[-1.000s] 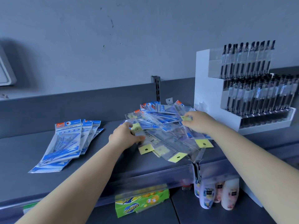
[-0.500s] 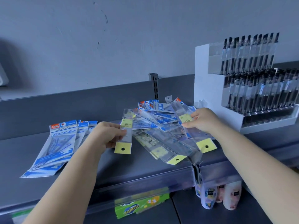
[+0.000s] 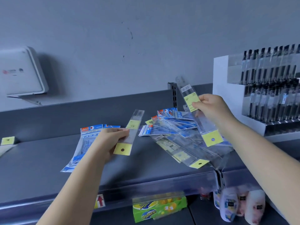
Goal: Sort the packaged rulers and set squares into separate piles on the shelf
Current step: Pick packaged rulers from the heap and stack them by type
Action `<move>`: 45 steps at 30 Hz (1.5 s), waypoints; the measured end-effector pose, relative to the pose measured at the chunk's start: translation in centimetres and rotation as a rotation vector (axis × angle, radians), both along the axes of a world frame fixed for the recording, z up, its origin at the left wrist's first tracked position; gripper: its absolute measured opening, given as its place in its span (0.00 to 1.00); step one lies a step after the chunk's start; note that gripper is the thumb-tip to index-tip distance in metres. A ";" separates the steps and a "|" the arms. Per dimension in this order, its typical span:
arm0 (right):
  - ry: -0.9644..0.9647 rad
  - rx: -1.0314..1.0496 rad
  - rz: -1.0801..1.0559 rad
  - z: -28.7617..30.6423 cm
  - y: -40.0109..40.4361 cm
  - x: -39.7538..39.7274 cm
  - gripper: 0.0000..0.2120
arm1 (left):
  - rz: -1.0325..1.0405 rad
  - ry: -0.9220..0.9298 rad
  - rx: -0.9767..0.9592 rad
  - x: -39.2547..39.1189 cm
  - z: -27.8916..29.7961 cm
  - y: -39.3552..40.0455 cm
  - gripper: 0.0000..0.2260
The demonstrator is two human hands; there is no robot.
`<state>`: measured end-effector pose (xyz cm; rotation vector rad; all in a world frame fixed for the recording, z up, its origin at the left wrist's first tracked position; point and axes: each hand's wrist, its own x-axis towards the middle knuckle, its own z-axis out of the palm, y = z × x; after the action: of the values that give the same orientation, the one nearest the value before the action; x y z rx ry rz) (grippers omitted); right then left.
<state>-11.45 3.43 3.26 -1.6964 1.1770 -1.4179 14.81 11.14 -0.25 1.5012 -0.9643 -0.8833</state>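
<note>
Clear-sleeved rulers (image 3: 198, 117), blue set-square packs (image 3: 87, 143)

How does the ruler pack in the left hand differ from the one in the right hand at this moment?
The left hand holds its ruler pack low, just above the shelf, beside the blue set square pile. The right hand holds its ruler pack raised above the mixed heap. The right pack leans left at the top; the left leans right. Both are clear sleeves with yellow hang tabs at the near end.

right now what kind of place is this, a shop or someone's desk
Most likely a shop's stationery aisle: a white tiered display of pens, a metal shelf heaped with hang-tab packaged rulers, and boxed goods stocked on the shelf below.
</note>
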 end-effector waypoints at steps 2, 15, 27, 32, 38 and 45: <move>-0.082 0.047 0.100 0.5 0.8 2.4 0.07 | -0.012 0.041 -0.054 0.6 0.3 1.0 0.04; -0.255 0.289 0.531 0.0 5.0 18.8 0.08 | 0.052 0.112 -0.277 9.9 0.5 6.3 0.02; -0.214 0.307 0.597 -0.3 8.6 35.3 0.03 | 0.040 0.029 -0.346 20.5 0.3 11.1 0.05; -0.139 0.248 0.527 -0.9 9.9 40.1 0.07 | -0.011 -0.042 -0.318 25.2 0.2 12.7 0.14; 0.302 -0.378 0.162 0.1 10.1 43.1 0.35 | 0.006 -0.179 -0.252 32.2 1.5 15.2 0.16; 1.099 -0.633 0.391 2.4 11.2 47.2 0.17 | -0.031 -0.333 -0.124 37.5 2.5 17.9 0.11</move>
<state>35.79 14.63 5.62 -3.1433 0.7798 -0.5603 52.30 29.06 2.25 1.5577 -1.2639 -0.5919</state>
